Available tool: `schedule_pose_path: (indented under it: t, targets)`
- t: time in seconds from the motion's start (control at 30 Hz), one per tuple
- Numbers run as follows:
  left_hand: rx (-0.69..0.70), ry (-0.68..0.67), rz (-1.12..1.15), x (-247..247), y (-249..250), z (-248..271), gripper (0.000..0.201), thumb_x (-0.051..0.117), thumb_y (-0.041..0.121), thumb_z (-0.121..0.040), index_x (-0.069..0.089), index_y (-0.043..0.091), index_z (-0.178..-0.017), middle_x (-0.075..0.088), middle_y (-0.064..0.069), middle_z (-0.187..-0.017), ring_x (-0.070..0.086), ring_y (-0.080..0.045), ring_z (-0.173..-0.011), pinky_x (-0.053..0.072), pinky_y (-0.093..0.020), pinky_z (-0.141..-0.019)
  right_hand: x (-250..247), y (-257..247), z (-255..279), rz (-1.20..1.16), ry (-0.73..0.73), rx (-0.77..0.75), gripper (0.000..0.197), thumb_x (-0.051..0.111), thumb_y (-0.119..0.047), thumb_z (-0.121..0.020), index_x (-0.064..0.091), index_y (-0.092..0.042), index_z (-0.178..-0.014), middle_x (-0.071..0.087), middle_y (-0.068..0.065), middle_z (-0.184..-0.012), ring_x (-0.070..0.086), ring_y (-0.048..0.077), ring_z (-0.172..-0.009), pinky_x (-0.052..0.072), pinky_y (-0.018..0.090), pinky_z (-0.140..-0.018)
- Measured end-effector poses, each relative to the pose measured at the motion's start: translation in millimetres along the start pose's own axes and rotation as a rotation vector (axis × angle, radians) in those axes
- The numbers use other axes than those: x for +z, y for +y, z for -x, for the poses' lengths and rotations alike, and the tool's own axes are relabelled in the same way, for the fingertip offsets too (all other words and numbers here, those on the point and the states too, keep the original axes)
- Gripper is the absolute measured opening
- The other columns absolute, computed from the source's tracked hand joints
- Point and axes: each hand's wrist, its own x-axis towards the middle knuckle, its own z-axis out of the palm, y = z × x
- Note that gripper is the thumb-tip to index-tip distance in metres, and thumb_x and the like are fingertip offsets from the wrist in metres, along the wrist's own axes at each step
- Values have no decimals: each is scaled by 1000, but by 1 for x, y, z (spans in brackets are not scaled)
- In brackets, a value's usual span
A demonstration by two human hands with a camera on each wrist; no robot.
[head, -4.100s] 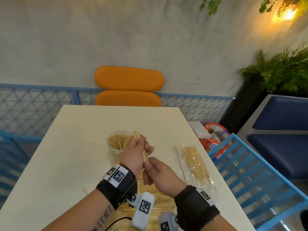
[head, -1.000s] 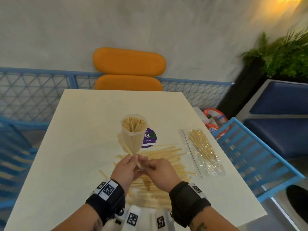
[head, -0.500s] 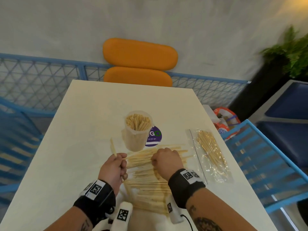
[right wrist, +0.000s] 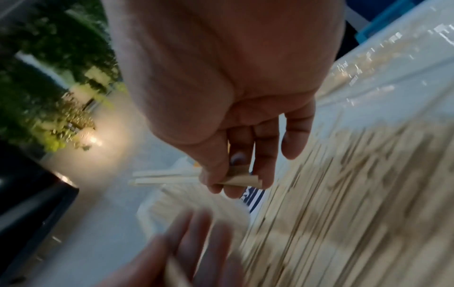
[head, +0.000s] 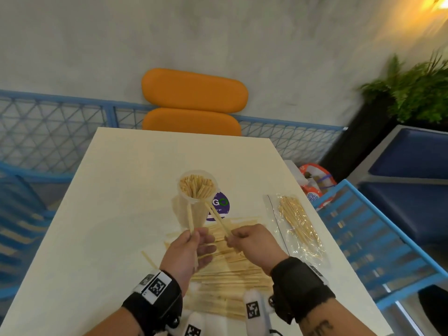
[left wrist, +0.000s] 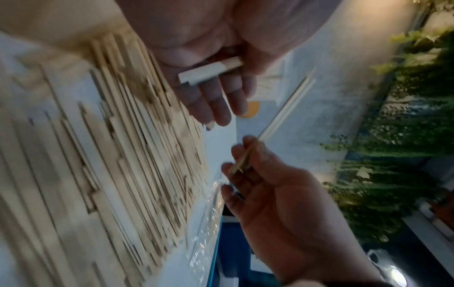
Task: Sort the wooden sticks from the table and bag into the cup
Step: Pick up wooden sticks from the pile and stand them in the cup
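A round purple sticker (head: 220,206) lies flat on the worktop (head: 126,190), just behind the clear cup (head: 196,190), which hides its left part. The large letters that show read "GO", the G white and the O green; a line of small white print below them ends in "go", the rest too small to read. The red and white packet (head: 312,187) past the worktop's right edge bears blue lettering that is too blurred to read. The wristbands (head: 155,286) carry black-and-white square code markers, with no readable words.
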Motion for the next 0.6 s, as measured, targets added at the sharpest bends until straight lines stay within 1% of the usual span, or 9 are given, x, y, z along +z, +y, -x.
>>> schedule_pose_path:
  t: [0.07, 0.13, 0.2, 0.27, 0.4, 0.43, 0.5, 0.53, 0.6]
  targets:
    - [5, -85, -17, 12, -1, 5, 28, 42, 23, -107, 67, 10, -111, 76, -7, -105, 72, -22, -92, 55, -40, -83, 10, -4, 8, -142, -34, 15, 17, 68, -16, -90, 76, -1, -84, 68, -2, -72, 56, 6, -64, 45, 21, -63]
    - [8, -122, 26, 21, 0, 8, 27, 44, 19, -106, 68, 8, -110, 76, -10, -106, 73, -20, -88, 57, -37, -77, 21, -6, 13, -267, -34, 24, 18, 67, -10, -90, 74, 6, -86, 72, -2, -82, 61, 4, -72, 49, 22, -66]
    - [19, -110, 17, 25, 2, 9, 28, 43, 17, -106, 68, 5, -109, 75, -12, -107, 71, -23, -87, 57, -35, -72, 29, -8, 16, -289, -14, 16, 18, 69, -11, -90, 74, 5, -86, 73, 7, -82, 62, 8, -72, 51, 23, -66]
    - [57, -102, -56, 25, 4, 8, 30, 41, 18, -107, 67, 4, -105, 75, -14, -104, 68, -26, -91, 54, -36, -75, 33, -9, 20, -275, -4, -24, 19, 70, -15, -90, 75, 3, -86, 71, 15, -77, 59, 11, -67, 51, 28, -68]
    - [103, -80, -168, 19, 10, 4, 32, 39, 20, -108, 66, 8, -95, 76, -11, -101, 68, -27, -97, 50, -48, -97, 23, -16, 26, -225, 31, -116, 12, 71, -20, -89, 79, -11, -86, 77, -8, -84, 67, -1, -76, 50, 17, -74]
    - [97, -71, -195, 18, 12, 5, 31, 39, 20, -108, 64, 8, -94, 75, -14, -98, 67, -26, -88, 51, -49, -93, 19, -21, 26, -207, 104, -141, 10, 70, -20, -90, 77, -15, -88, 76, -12, -86, 66, -6, -78, 48, 14, -74]
    - [83, -76, -256, 18, 14, 9, 27, 40, 17, -107, 60, 6, -92, 70, -10, -85, 60, -21, -66, 52, -39, -70, 10, -32, 25, -201, 285, -202, 11, 66, -26, -93, 69, -22, -103, 73, -12, -92, 63, -4, -78, 47, 11, -69]
    - [77, -105, -307, 19, 14, 12, 26, 40, 16, -107, 58, 7, -90, 67, -5, -77, 54, -18, -58, 48, -32, -59, 6, -36, 23, -219, 326, -237, 19, 63, -28, -95, 62, -26, -114, 69, -12, -98, 62, -2, -78, 47, 11, -69]
    - [57, -209, -411, 20, 9, 19, 26, 40, 18, -107, 55, 10, -88, 57, 2, -65, 45, -14, -51, 39, -26, -51, 4, -44, 19, -229, 287, -283, 34, 56, -32, -100, 46, -32, -132, 61, -15, -111, 62, -1, -81, 49, 14, -71]
